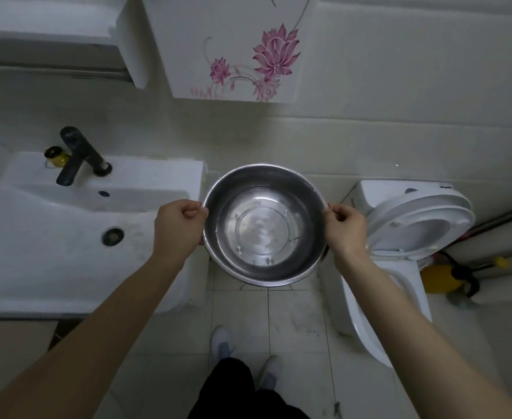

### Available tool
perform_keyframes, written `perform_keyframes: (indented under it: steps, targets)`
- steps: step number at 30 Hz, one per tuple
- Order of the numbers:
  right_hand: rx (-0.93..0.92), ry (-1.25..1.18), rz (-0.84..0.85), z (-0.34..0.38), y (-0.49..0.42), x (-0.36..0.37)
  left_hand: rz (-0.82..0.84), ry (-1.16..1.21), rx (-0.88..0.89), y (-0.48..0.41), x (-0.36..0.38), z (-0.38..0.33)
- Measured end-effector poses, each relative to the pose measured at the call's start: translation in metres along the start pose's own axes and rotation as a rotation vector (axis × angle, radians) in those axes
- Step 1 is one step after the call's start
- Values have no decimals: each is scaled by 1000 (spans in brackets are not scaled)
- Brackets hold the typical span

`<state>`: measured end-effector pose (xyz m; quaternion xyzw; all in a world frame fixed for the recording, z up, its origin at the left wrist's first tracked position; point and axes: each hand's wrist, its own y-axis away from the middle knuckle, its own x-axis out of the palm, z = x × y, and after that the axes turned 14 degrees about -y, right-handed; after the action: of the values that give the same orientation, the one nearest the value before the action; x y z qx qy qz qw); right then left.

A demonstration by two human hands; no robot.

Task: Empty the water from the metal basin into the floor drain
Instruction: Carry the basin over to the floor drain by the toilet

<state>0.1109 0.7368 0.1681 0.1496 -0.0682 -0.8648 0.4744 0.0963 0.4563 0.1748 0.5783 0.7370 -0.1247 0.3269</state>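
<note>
While the basin is carried level: keep both grips matched until the pour begins.

Metal basin (264, 225): stainless, round, held in the air between the washbasin (76, 237) and the toilet (400, 237), above the tiled floor (279, 322). It sits roughly level.

Water: a shallow clear layer covers the bottom; its edge shows as a thin line on the far inner wall.

Left hand (179, 225): closed on the left rim, thumb over the lip and fingers curled beneath.

Right hand (344, 226): closed on the right rim in the same way, directly opposite the left.

Floor drain: not identifiable in this view. Dark lines on the tiles just under the near edge of the basin may mark it, but the basin covers that patch, so this cannot be confirmed.

Step in hand, as judged: carrying the filled basin toward the pour point; no pouring has started.

Procedure: lower the basin close to the floor before tipping, to limit splash. Tip over one rim section only, raising the opposite side slowly so that the stream stays narrow. Keep the grips opposite each other so the basin cannot roll sideways.

Hazards: the thin rim may slip in wet fingers; sloshing water shifts the load; the shoes (223, 343) stand near the likely splash zone.
</note>
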Motion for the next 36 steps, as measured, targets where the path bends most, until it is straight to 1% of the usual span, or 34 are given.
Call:
perform_keyframes:
  steps: [8,15,20,23,30,36]
  targets:
    - [13,22,-158,-22,-11,14,57,19,-3,-28,21,9]
    - [40,-5,-228,-41,-20,23,69,-2,7,-48,43,20]
    - [42,-18,-182,-65,-32,27,5,26,-26,-53,69,34]
    - [38,-20,-184,-79,-42,29,-32,43,-27,-51,88,43]
    - [60,-6,-184,-133,-67,30,-44,100,-77,-55,135,78]
    - [84,14,-194,-186,-83,34,-19,70,-58,-67,180,119]
